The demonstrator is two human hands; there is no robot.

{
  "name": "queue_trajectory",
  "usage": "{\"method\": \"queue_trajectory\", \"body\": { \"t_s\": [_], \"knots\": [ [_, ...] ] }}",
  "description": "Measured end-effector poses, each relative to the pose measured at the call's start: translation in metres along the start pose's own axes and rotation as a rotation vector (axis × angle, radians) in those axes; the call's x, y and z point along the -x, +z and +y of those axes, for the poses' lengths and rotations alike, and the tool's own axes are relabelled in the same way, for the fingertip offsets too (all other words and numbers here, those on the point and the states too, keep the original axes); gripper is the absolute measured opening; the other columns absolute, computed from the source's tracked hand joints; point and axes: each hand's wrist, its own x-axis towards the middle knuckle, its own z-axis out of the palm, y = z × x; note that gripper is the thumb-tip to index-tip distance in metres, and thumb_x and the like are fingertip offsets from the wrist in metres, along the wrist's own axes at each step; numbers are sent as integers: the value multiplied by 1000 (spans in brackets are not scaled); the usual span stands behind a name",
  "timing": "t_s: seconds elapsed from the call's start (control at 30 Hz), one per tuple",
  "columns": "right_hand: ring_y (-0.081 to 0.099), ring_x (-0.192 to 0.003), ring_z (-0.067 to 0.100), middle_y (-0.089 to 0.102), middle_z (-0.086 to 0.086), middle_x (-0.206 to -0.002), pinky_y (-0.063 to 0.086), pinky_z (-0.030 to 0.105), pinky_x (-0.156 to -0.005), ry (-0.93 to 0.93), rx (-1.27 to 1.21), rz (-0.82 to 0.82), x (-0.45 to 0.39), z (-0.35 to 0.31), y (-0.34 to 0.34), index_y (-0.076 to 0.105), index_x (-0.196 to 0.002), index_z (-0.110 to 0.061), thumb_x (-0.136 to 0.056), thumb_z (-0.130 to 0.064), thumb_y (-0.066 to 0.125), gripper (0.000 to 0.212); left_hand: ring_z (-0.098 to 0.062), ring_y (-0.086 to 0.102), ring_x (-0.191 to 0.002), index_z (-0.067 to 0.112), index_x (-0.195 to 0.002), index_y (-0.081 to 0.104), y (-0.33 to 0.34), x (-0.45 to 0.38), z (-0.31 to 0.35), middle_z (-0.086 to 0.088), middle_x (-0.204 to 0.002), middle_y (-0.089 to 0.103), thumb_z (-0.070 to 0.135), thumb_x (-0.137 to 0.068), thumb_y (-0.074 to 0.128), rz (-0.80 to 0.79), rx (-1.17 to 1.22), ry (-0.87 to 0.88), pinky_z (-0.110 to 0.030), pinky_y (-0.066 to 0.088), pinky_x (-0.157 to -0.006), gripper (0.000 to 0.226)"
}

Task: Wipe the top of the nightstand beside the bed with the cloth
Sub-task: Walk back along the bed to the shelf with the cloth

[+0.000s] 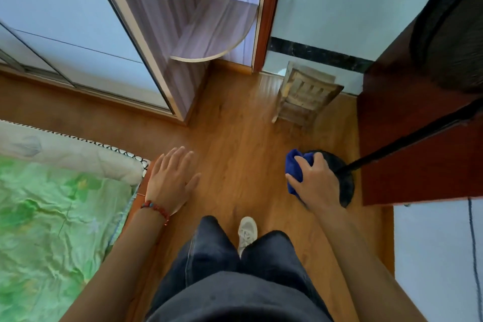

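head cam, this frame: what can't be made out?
- Nightstand: not identifiable in the head view.
- Cloth: mostly covered by the right hand gripping it.
- Fan: head cut off by the right edge; base partly behind that hand.
- Bed: cut off by the left edge.

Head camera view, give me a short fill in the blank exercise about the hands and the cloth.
1. The cloth is gripped by the ____ hand.
2. The colour of the cloth is ____.
3. The left hand, fingers spread and holding nothing, wears a beaded ____ at the wrist.
4. The bed lies on the person's ____ side.

Missing words: right; blue; bracelet; left
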Motion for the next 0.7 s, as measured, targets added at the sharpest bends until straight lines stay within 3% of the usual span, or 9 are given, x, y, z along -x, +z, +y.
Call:
{"method": "queue_trajectory", "body": {
  "t_s": [0.4, 0.57, 0.7],
  "knots": [
    [57, -72, 33, 55, 20, -89, 50, 36, -52, -78, 22, -80, -206, -22, 8, 62, -101, -6, -67, -27, 80, 43, -37, 55, -111, 1, -118, 57, -12, -171, -44, -20, -119, 57, 44, -84, 37, -16, 7, -96, -53, 41, -92, 58],
    [58, -66, 32, 56, 20, -87, 49, 35, -48, -116, 14, -41, -288, -49, 2, 63, -98, -6, -63, -26, 82, 45, -35, 54, -113, 3, -118, 58, -25, -237, -82, -18, -121, 58, 45, -85, 36, -40, 6, -138, -50, 39, -95, 58],
    [59, -73, 33, 56, 20, -93, 50, 37, -53, -141, -2, -25, -345, -67, 0, 62, -102, -6, -67, -26, 79, 44, -34, 54, -112, 2, -117, 59, -38, -281, -102, -18, -119, 59, 45, -83, 37, -18, 16, -160, -50, 39, -95, 58]
  ]
}}
